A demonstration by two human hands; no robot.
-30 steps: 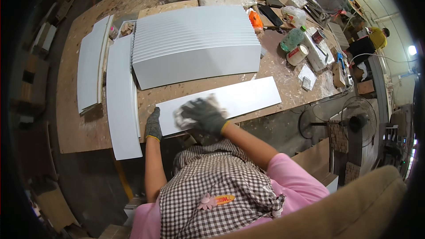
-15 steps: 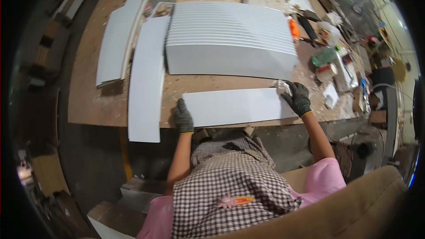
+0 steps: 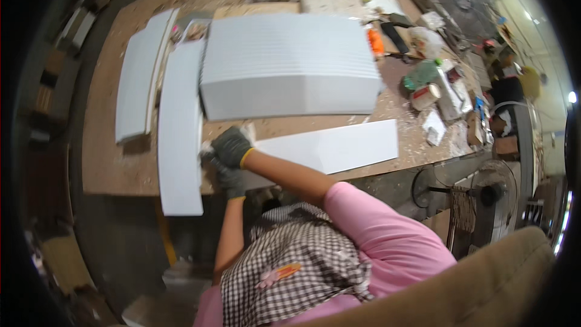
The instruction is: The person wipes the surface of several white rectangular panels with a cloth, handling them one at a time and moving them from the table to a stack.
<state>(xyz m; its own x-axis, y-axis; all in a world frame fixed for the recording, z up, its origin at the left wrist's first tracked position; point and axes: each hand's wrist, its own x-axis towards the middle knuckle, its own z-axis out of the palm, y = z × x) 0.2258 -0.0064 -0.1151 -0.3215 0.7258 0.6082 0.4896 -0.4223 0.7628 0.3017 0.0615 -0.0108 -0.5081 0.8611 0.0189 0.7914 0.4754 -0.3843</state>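
Observation:
A long white panel (image 3: 339,145) lies along the table's near edge, its right end bare. At its left end, my left hand (image 3: 226,177) in a dark grey glove holds the panel; its fingers are partly covered by my other hand. My right hand (image 3: 232,146), gloved alike, reaches across the panel and is closed on a crumpled white cloth (image 3: 249,131), pressing it at the panel's left end. Just beyond stands a stack of white panels (image 3: 287,94), stepped in rows. Left of my hands, more long white panels (image 3: 180,145) jut over the near edge.
Another pile of white panels (image 3: 138,85) lies farther left on the wooden table (image 3: 100,163). To the right are a green bottle (image 3: 422,75), a white-and-red can (image 3: 425,96) and an orange object (image 3: 375,42). A fan (image 3: 463,0) stands at the far right.
My right hand has swept from the panel's right end to its left end with the cloth, crossing to my left hand. The view has shifted, and my left hand stays at the left end.

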